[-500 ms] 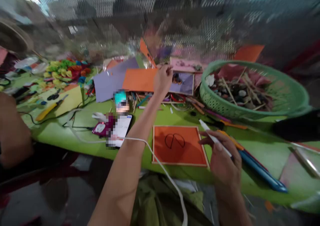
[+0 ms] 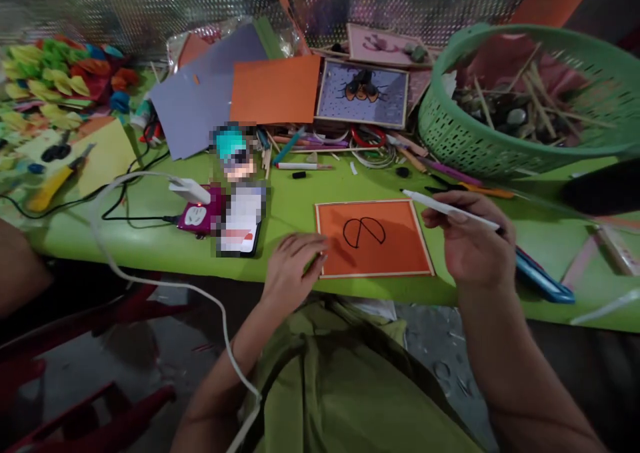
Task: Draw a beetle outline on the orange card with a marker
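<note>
An orange card (image 2: 400,253) framed with thin pale sticks lies flat near the table's front edge. Two black half-round outlines with slanting lines are drawn on it. My left hand (image 2: 295,266) rests at the card's left edge, fingers stretched out and holding nothing. Above the card's right side, my right hand (image 2: 480,246) grips a white marker (image 2: 450,209), its dark tip uncapped and pointing left, off the surface. A small black cap (image 2: 299,175) lies behind the card. Farther back, a framed lilac picture (image 2: 363,93) carries a dark and orange insect-like figure.
A green basket (image 2: 480,153) of sticks and stones stands at right. Left are a phone (image 2: 243,223), a purple power socket (image 2: 197,216) with a white cable, and a yellow cutter (image 2: 53,186). Lilac sheets (image 2: 195,93) and an orange sheet (image 2: 275,91) lean at the back.
My left hand has come back from the framed pictures at the rear to the orange card's left edge. My right hand still holds the marker. The view has tilted down.
</note>
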{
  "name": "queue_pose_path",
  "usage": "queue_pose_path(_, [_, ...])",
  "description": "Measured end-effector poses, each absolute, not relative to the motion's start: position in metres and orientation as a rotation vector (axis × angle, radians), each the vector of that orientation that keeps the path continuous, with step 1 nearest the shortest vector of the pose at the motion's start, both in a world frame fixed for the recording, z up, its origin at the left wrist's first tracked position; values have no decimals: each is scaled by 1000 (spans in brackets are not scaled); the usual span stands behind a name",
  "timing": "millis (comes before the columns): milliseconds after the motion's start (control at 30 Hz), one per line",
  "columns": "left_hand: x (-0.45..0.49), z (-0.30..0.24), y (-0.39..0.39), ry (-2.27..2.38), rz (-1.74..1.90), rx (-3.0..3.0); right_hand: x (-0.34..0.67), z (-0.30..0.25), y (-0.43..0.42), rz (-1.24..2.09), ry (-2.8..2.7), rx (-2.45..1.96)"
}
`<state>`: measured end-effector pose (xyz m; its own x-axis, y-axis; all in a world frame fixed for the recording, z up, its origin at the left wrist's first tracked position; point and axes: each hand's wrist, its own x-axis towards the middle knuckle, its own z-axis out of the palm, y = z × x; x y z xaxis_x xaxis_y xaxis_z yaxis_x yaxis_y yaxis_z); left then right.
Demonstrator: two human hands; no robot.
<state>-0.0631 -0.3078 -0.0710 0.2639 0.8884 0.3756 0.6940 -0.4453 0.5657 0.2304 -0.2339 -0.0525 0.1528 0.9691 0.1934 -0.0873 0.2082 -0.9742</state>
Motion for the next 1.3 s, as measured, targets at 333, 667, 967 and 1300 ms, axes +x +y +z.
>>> queue_pose_path(333, [-67,-86,-320,1428,896,2477,205,-60,-206,1271,-1265,-1253])
queue_pose_path(667, [-63,-82,-319,1457,956,2494,203,-65,-209,1253,-1404,-1278])
queue_pose_path(967, [-64,-83,-321,1466,897,2472,203,-68,-210,1235,-1456,-1290])
queue_pose_path(1300, [-63,-83,-321,1462,941,2486,205,-69,-210,1228,-1503,-1294])
